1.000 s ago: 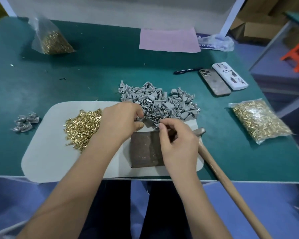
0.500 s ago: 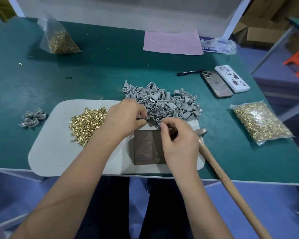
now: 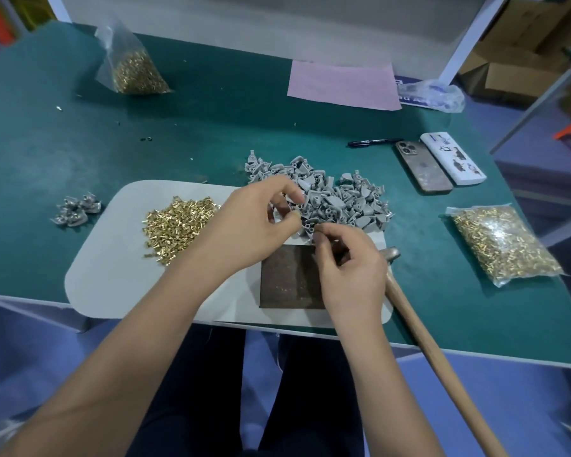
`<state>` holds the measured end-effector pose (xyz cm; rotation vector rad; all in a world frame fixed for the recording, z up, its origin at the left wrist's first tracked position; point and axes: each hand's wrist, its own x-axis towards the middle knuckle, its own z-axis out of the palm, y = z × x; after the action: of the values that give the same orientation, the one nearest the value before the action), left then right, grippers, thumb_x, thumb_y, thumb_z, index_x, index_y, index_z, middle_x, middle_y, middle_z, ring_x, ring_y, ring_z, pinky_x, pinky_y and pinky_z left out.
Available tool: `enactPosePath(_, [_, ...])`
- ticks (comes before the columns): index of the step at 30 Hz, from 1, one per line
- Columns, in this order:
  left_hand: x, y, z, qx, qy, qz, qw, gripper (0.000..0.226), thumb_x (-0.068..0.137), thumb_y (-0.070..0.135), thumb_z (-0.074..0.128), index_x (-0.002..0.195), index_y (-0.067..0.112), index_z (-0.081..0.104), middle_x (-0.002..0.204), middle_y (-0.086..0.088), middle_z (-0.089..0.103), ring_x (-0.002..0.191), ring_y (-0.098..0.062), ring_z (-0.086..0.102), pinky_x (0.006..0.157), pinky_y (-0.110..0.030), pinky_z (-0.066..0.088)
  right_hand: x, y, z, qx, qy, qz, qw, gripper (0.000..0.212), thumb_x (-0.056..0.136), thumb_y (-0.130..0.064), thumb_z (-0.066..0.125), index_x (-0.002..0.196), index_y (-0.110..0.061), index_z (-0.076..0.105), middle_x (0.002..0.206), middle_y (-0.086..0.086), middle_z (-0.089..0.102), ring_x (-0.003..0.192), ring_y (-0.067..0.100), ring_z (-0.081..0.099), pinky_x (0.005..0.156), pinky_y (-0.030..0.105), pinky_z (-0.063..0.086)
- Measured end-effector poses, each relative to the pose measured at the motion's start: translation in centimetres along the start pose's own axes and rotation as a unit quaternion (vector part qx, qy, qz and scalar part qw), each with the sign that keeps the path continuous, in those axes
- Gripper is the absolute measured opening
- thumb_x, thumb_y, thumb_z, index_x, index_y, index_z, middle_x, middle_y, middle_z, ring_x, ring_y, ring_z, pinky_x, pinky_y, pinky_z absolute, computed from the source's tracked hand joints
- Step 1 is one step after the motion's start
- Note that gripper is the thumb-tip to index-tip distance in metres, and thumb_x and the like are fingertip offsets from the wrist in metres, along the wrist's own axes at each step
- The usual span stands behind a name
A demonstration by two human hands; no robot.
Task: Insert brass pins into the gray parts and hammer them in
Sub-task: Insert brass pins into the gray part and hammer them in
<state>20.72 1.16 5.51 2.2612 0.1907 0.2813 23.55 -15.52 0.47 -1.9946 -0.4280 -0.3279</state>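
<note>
Head view: we see the left hand (image 3: 254, 222) at the near left edge of the gray parts (image 3: 337, 199), fingers curled, pinching one gray part. Right hand (image 3: 350, 272) hovers above the metal block (image 3: 287, 278), fingertips pinched together just beside the left fingers; what it pinches is too small for us to tell, likely a pin. Loose brass pins (image 3: 175, 225) sit heaped on the white mat (image 3: 112, 278), left of the hands. Hammer (image 3: 419, 328) lies right of the block, handle overhanging the table (image 3: 211, 127) edge. Finished parts (image 3: 76, 209) lie left of the mat. Pin bags (image 3: 505, 245) sit far right and far left.
</note>
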Motion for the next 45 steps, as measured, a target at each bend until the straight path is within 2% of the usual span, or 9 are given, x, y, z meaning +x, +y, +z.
enactPosePath(4, [-1.4,0.2,0.2,-0.02,-0.024,-0.03,0.999,0.01,0.091,0.033,0.065,0.096,0.04,0.071,0.09,0.016,0.068,0.072,0.001,0.058,0.068,-0.024,0.045,0.0,-0.3,-1.3,0.084,0.003,0.06,0.995,0.013,0.092,-0.008,0.073,0.099,-0.018,0.079,0.096,-0.009,0.076,0.095,0.009,0.07,0.085,0.021,0.052])
enactPosePath(8, [-3.2,0.3,0.5,-0.053,-0.059,-0.05,0.996,0.003,0.084,0.041,0.075,0.087,0.04,0.075,0.082,0.025,0.07,0.077,0.008,0.062,0.07,-0.023,0.047,-0.6,0.0,-3.5,0.07,-0.012,0.057,0.996,0.015,0.091,-0.011,0.076,0.094,-0.026,0.077,0.087,-0.019,0.074,0.084,0.001,0.068,0.075,0.009,0.046])
enactPosePath(13, [-4.5,0.3,2.3,0.056,0.011,-0.072,0.996,0.017,0.082,0.045,0.077,0.082,0.028,0.073,0.068,0.015,0.066,0.064,0.002,0.059,0.056,-0.015,0.04,-1.2,0.2,-4.6,0.02,-0.075,0.038,0.996,0.019,0.088,-0.012,0.079,0.088,-0.031,0.076,0.085,-0.01,0.072,0.086,0.009,0.065,0.076,0.011,0.043])
enactPosePath(18, [-6.3,-0.1,2.0,0.0,-0.013,-0.059,0.998,0.017,0.085,0.036,0.075,0.101,0.032,0.068,0.079,0.015,0.066,0.062,-0.001,0.055,0.057,-0.012,0.038,-1.9,0.0,-4.5,0.008,-0.088,0.039,0.995,0.018,0.086,-0.015,0.08,0.089,-0.033,0.078,0.079,-0.008,0.06,0.08,0.012,0.058,0.073,0.012,0.039])
enactPosePath(22, [-6.9,-0.2,1.8,0.023,-0.022,-0.025,0.999,0.03,0.087,0.023,0.071,0.114,0.036,0.066,0.089,0.014,0.063,0.065,-0.003,0.053,0.068,-0.022,0.048,-2.3,-0.7,-3.7,0.011,-0.108,0.037,0.993,0.014,0.086,-0.018,0.08,0.09,-0.032,0.08,0.073,-0.01,0.053,0.07,0.008,0.054,0.065,0.013,0.036])
enactPosePath(26, [-6.6,-0.2,2.1,0.038,0.003,-0.014,0.999,0.023,0.086,0.023,0.071,0.106,0.033,0.069,0.087,0.013,0.064,0.068,0.007,0.05,0.071,-0.026,0.047,-2.3,-1.4,-3.0,-0.006,-0.13,0.018,0.991,0.011,0.087,-0.02,0.079,0.093,-0.029,0.081,0.072,-0.01,0.053,0.071,0.012,0.053,0.066,0.021,0.038])
enactPosePath(33, [-6.5,-0.4,2.7,0.064,0.006,0.004,0.998,0.008,0.085,0.03,0.07,0.091,0.032,0.065,0.083,0.013,0.056,0.07,0.004,0.048,0.067,-0.027,0.044,-1.7,-1.9,-3.0,-0.079,-0.147,0.002,0.986,0.007,0.088,-0.022,0.078,0.088,-0.028,0.081,0.071,-0.005,0.059,0.08,0.019,0.056,0.075,0.044,0.047])
enactPosePath(39, [-6.9,-0.4,2.7,0.064,0.019,0.003,0.998,0.007,0.085,0.029,0.071,0.091,0.031,0.068,0.082,0.014,0.054,0.071,0.01,0.048,0.063,-0.017,0.035,-0.5,-3.1,-3.5,-0.171,-0.206,-0.057,0.962,0.011,0.088,-0.022,0.076,0.084,-0.03,0.08,0.063,-0.009,0.049,0.076,0.022,0.051,0.074,0.044,0.045])
enactPosePath(45, [-6.9,-0.3,2.5,0.089,0.028,-0.019,0.995,0.009,0.082,0.031,0.073,0.089,0.034,0.069,0.075,0.019,0.051,0.067,0.009,0.048,0.057,-0.01,0.028,1.2,-4.9,-3.1,-0.307,-0.284,-0.112,0.902,0.017,0.093,-0.026,0.065,0.082,-0.021,0.076,0.075,0.004,0.066,0.088,0.031,0.053,0.077,0.039,0.043])
